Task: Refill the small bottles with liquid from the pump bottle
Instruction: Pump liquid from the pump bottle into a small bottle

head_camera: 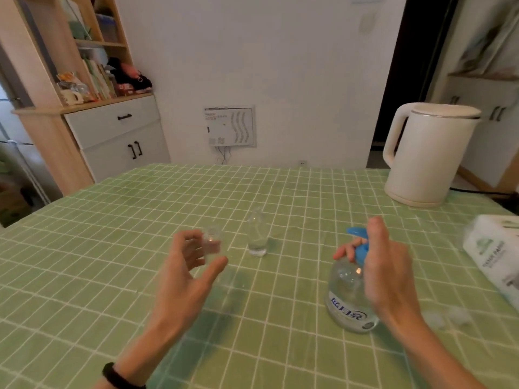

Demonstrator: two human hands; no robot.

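A person is sitting at a table (pixel 118 248) that is wearing a green cloth ruled with thin white squares. A tall cream kettle (pixel 429 153), smooth and rounded with a looped handle, is standing at the far right corner. A soft white pack of tissue paper (pixel 494 254) is lying near the right edge, just beyond the right arm. A pale wooden cabinet (pixel 84 122) with grey drawers is standing against the wall to the left.

The right hand (pixel 384 268) is grasping the pump bottle (pixel 348 299), its fingers curling round the blue plastic neck below the spout. This bottle is clear, bulbous and upright, near the right front of the table.

The left hand (pixel 185 270), with a black wristband (pixel 118 374), is reaching with loosely curved fingers around a small bottle (pixel 212 242). That bottle is clear and blurred, and I cannot tell whether the hand is touching it.

A second small bottle (pixel 257 237), narrow clear glass or plastic, is standing upright between the two hands, apart from both.
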